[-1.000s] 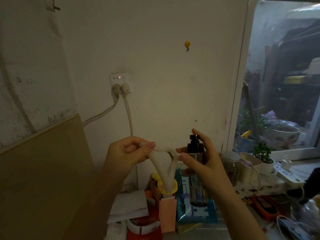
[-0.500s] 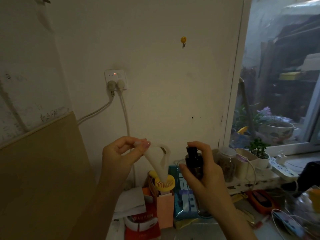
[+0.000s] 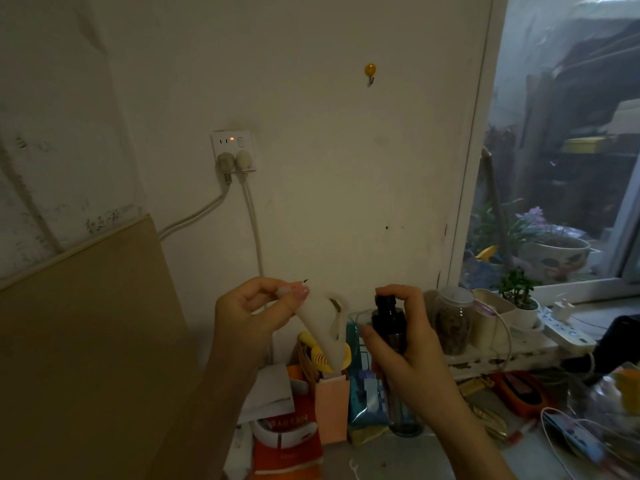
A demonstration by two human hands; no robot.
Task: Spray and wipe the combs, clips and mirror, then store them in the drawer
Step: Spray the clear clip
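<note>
My left hand (image 3: 256,317) pinches the top end of a white hair clip (image 3: 323,327) between thumb and fingertips, and the clip hangs point down in front of the wall. My right hand (image 3: 405,348) grips a dark spray bottle (image 3: 389,327) upright just right of the clip, with the forefinger resting on the black pump head. The nozzle faces the clip, a small gap apart. The bottle's lower part shows below my hand. No comb, mirror or drawer is visible.
Below my hands the desk is crowded: a yellow mini fan (image 3: 323,358), a pink paper bag (image 3: 332,407), a teal packet (image 3: 363,393), a red box (image 3: 287,441). A jar (image 3: 452,320), a small potted plant (image 3: 519,296) and a power strip (image 3: 568,330) line the windowsill. Cardboard (image 3: 86,341) leans at left.
Both hands have dropped lower in view, with the clip and the bottle still held. The gap between clip and bottle widened a little, and the camera tilted slightly.
</note>
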